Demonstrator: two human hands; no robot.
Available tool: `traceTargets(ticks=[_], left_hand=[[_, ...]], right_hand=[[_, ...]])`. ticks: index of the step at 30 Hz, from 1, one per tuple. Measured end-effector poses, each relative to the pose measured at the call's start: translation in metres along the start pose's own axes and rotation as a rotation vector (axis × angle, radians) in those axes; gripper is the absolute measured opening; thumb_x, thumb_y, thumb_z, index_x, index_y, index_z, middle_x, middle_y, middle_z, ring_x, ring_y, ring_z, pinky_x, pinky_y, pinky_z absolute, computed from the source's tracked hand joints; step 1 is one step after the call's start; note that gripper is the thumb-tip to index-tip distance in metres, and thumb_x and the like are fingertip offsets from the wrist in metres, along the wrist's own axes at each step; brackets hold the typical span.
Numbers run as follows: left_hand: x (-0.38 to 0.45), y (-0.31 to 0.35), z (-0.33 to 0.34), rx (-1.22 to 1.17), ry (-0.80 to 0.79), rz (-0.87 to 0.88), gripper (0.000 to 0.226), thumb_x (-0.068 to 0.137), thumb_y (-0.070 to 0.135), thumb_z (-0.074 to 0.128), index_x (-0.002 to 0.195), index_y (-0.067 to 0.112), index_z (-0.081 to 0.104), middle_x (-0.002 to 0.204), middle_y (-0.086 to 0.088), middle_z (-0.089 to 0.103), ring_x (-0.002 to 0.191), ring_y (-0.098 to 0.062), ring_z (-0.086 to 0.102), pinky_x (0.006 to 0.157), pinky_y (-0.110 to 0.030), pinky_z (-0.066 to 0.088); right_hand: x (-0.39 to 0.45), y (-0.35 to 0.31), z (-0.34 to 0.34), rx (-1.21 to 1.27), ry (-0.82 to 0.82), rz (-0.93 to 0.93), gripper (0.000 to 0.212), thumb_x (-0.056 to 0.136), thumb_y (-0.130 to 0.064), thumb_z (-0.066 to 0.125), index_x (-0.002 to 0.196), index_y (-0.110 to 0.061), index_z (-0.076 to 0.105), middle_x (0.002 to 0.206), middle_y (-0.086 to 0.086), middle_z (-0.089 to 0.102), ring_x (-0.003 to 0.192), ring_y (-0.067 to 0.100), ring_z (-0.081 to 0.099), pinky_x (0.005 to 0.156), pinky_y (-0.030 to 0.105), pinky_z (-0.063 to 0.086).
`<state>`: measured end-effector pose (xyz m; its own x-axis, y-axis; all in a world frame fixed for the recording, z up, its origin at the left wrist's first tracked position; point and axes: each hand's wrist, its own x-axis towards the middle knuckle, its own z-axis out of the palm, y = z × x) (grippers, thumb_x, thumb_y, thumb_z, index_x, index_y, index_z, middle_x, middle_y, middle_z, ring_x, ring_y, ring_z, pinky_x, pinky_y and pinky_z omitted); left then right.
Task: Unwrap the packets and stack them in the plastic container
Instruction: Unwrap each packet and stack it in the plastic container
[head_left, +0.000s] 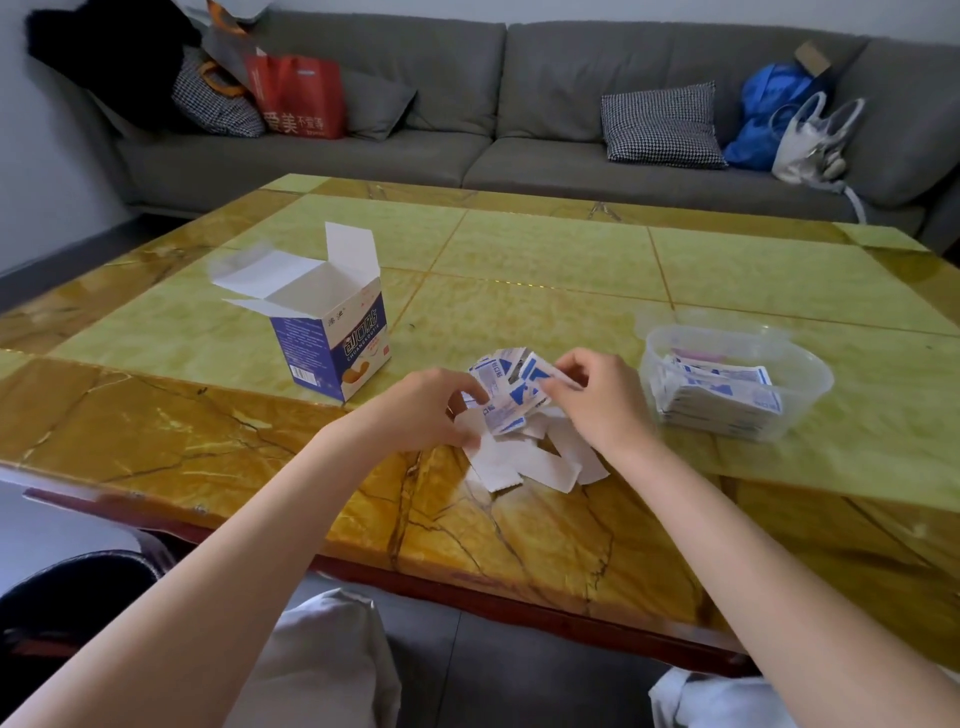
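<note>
A loose pile of blue-and-white packets (511, 395) lies near the table's front, with white paper strips (524, 462) spread under and in front of it. My left hand (421, 410) pinches the pile's left side. My right hand (597, 397) pinches a packet at the top right of the pile. To the right stands a clear plastic container (727, 338) holding a stack of packets (719, 397).
An open blue-and-white cardboard box (332, 338) stands left of the pile. The green and amber marble table (545, 249) stretches back to a grey sofa (519, 104) with cushions and bags. My knees are below the front edge.
</note>
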<state>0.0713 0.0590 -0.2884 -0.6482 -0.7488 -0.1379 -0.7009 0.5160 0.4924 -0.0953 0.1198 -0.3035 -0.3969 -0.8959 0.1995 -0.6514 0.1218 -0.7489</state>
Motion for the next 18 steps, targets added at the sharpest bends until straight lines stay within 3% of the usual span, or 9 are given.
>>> traceTargets(ticks=[2, 4, 8, 10, 14, 18], left_hand=[[0.001, 0.000, -0.003, -0.011, 0.060, 0.034, 0.031, 0.079, 0.020, 0.069, 0.110, 0.020, 0.063, 0.080, 0.013, 0.054, 0.065, 0.004, 0.047, 0.051, -0.007, 0.038], [0.001, 0.002, -0.007, -0.059, 0.142, 0.082, 0.016, 0.081, 0.018, 0.067, 0.097, 0.019, 0.067, 0.074, 0.016, 0.056, 0.067, 0.002, 0.051, 0.053, -0.003, 0.040], [-0.002, 0.008, -0.012, -0.164, 0.301, 0.174, 0.005, 0.083, 0.020, 0.064, 0.082, 0.024, 0.065, 0.076, 0.018, 0.062, 0.074, 0.003, 0.057, 0.062, 0.000, 0.040], [-0.002, 0.011, -0.011, -0.213, 0.354, 0.190, 0.007, 0.083, 0.021, 0.065, 0.079, 0.027, 0.064, 0.078, 0.020, 0.061, 0.076, 0.006, 0.055, 0.061, -0.001, 0.040], [0.000, 0.018, -0.005, -0.385, 0.397, 0.207, 0.017, 0.078, 0.016, 0.071, 0.075, 0.030, 0.062, 0.081, 0.015, 0.062, 0.077, 0.007, 0.056, 0.068, -0.005, 0.043], [0.005, 0.024, 0.002, -0.451, 0.351, 0.218, 0.037, 0.072, -0.008, 0.067, 0.071, 0.028, 0.060, 0.088, 0.004, 0.063, 0.085, -0.008, 0.059, 0.081, -0.018, 0.046]], right_hand=[[0.002, -0.001, -0.005, -0.051, 0.111, -0.092, 0.008, 0.086, -0.014, 0.064, 0.086, -0.007, 0.065, 0.080, 0.003, 0.067, 0.067, 0.014, 0.058, 0.056, 0.020, 0.046], [0.003, -0.003, -0.011, -0.065, 0.197, -0.173, 0.007, 0.085, -0.012, 0.064, 0.088, -0.006, 0.065, 0.079, 0.002, 0.067, 0.066, 0.011, 0.058, 0.055, 0.014, 0.044], [0.004, -0.011, -0.028, 0.108, 0.287, -0.198, 0.015, 0.082, -0.010, 0.068, 0.097, -0.010, 0.063, 0.075, -0.009, 0.061, 0.060, -0.009, 0.055, 0.054, 0.003, 0.045], [0.004, -0.015, -0.037, 0.318, 0.240, -0.109, 0.012, 0.080, -0.012, 0.070, 0.091, -0.015, 0.065, 0.075, -0.013, 0.064, 0.063, -0.008, 0.060, 0.060, 0.008, 0.050], [-0.001, -0.020, -0.045, 0.827, 0.040, 0.044, 0.014, 0.077, -0.004, 0.069, 0.078, -0.017, 0.067, 0.075, -0.003, 0.069, 0.072, 0.010, 0.064, 0.077, 0.027, 0.051], [-0.008, -0.022, -0.044, 0.822, -0.020, 0.047, 0.017, 0.079, -0.002, 0.066, 0.076, -0.019, 0.067, 0.069, -0.007, 0.068, 0.067, 0.005, 0.062, 0.069, 0.019, 0.049]])
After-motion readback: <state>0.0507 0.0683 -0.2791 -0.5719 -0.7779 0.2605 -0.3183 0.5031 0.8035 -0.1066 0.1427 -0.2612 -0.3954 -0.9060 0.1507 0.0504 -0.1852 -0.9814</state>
